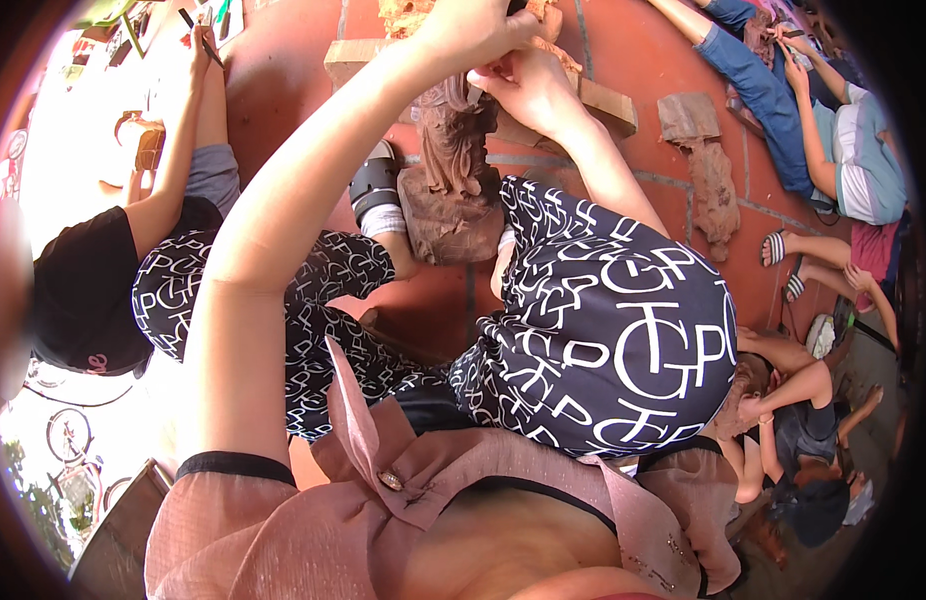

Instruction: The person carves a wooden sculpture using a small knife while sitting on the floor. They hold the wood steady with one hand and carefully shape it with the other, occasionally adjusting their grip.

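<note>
The statue sits toward the far edge of its block; at its top, the left hand and right hand have curled fingers, though I cannot tell what either clamps. Close handwork there seems underway, the next move calling for steady support.

Bright glare bleaches the left side, soft shadow crosses the tiled floor, and fisheye distortion bends the edges.
</note>
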Demonstrator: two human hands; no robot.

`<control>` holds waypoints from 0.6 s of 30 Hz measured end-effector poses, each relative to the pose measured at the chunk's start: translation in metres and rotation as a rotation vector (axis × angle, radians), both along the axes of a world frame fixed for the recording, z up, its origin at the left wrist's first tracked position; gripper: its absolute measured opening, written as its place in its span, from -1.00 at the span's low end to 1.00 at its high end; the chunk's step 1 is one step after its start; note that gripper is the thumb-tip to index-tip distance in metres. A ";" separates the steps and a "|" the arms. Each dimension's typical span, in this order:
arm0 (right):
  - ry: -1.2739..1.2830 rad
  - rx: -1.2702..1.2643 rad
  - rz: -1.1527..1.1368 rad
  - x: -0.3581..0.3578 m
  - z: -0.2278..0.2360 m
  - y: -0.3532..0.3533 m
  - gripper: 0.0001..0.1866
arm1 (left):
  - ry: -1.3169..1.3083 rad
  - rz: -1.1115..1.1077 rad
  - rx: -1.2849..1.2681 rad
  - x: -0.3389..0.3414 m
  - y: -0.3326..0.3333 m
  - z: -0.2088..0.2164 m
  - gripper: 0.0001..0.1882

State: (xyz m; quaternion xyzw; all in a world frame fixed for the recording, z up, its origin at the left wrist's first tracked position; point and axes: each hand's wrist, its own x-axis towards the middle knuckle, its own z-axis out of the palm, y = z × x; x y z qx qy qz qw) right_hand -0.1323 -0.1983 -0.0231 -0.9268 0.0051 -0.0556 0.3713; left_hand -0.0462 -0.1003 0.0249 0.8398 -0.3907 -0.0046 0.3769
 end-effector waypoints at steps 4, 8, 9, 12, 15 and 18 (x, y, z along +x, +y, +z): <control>-0.028 0.082 -0.001 -0.001 -0.002 -0.002 -0.73 | 0.055 -0.066 0.085 -0.001 -0.001 0.012 -0.73; -0.084 0.032 -0.035 0.001 -0.012 -0.002 -0.74 | 0.031 -0.044 0.025 -0.001 -0.004 0.006 -0.73; -0.078 0.058 -0.031 0.001 -0.014 -0.004 -0.74 | 0.061 -0.063 0.039 0.000 -0.005 0.006 -0.73; -0.205 0.245 -0.002 0.001 -0.023 -0.008 -0.76 | -0.054 -0.097 0.019 -0.001 -0.005 0.003 -0.75; -0.076 0.124 -0.002 -0.001 -0.015 -0.006 -0.78 | 0.021 -0.125 0.033 -0.006 -0.003 0.007 -0.75; -0.053 0.116 -0.070 0.000 -0.006 -0.004 -0.81 | 0.063 -0.102 -0.067 -0.002 -0.006 0.010 -0.71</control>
